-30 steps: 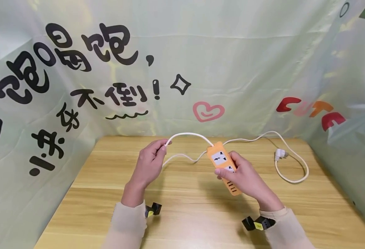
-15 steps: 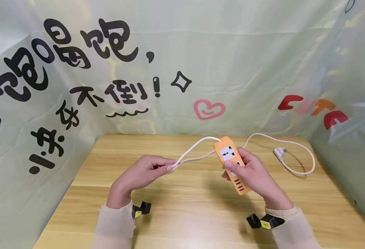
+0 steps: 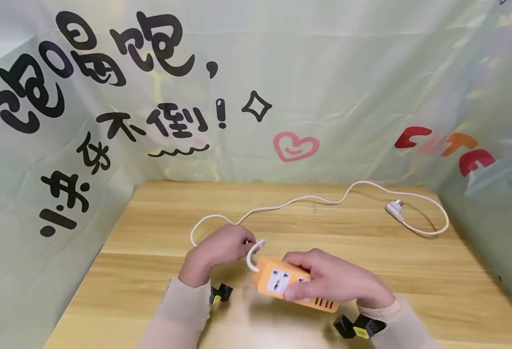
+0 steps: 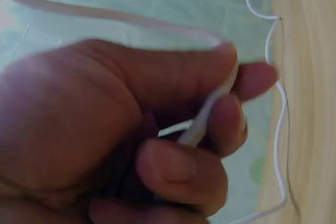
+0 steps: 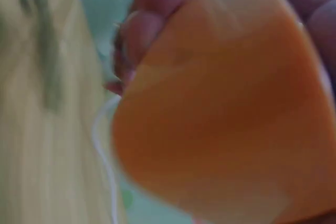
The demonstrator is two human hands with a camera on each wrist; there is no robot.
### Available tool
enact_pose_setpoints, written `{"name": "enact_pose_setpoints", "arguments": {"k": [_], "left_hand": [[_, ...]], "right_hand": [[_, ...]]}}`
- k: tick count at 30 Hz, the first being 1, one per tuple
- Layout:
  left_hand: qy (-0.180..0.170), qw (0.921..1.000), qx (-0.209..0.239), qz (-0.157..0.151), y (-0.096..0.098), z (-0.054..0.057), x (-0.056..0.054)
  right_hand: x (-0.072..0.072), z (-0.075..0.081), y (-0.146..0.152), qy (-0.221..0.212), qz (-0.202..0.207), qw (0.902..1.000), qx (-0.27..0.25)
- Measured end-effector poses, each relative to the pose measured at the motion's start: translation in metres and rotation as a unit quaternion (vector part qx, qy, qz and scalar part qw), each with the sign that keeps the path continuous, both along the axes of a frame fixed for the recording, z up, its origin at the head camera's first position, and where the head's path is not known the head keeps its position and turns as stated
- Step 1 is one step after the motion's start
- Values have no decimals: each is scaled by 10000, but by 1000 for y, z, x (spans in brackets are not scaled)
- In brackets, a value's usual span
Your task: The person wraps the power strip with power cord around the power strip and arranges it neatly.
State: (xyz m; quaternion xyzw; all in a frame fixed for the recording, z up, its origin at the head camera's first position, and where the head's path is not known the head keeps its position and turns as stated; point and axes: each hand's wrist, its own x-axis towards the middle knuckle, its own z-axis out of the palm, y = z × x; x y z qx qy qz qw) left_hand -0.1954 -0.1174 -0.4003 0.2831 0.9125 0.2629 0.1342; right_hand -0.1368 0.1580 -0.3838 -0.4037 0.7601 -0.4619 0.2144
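An orange power strip [image 3: 278, 281] with white socket panels is gripped by my right hand [image 3: 334, 276], thumb across its top face and fingers over the far side. It is raised above the table and slants down to the right. In the right wrist view its orange casing [image 5: 226, 108] fills much of the frame. My left hand [image 3: 223, 247] pinches the white cord [image 3: 251, 257] just beyond the strip's left end. The left wrist view shows the cord [image 4: 202, 114] passing between the thumb and curled fingers [image 4: 178, 169].
The rest of the cord [image 3: 299, 198] snakes along the wooden table [image 3: 151, 232] behind the hands. It loops at the back right and ends in a white plug [image 3: 394, 209]. A printed cloth backdrop [image 3: 347, 97] encloses the back and sides.
The right hand has brought the power strip down and left and turned it from steep to nearly level. The left hand now holds the cord close to the strip; the trailing cord has shifted left.
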Motion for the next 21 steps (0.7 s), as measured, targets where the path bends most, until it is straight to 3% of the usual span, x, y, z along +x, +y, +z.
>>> {"name": "enact_pose_setpoints", "arguments": {"k": [5, 8, 10, 13, 16, 19, 21], "left_hand": [[513, 9945, 147, 906, 7, 9, 1], [733, 9869, 642, 1285, 12, 20, 9], [876, 9808, 1092, 1357, 17, 29, 18], [1012, 9744, 1734, 1013, 24, 44, 37], [1169, 9695, 2143, 192, 28, 54, 55], [1291, 9653, 2184, -611, 30, 59, 68], [1298, 9647, 2083, -956, 30, 58, 74]], "right_hand": [[4, -11, -17, 421, 75, 9921, 1177], [4, -16, -23, 606, -179, 9837, 1682], [3, -18, -24, 632, -499, 9784, 1903], [-3, -20, -21, 599, -1130, 9721, 1968], [-14, -20, -13, 507, -1856, 9661, 1721], [-24, -17, 0, 108, -2334, 9645, 1228], [-29, -14, 9, -400, -2386, 9672, 774]]}}
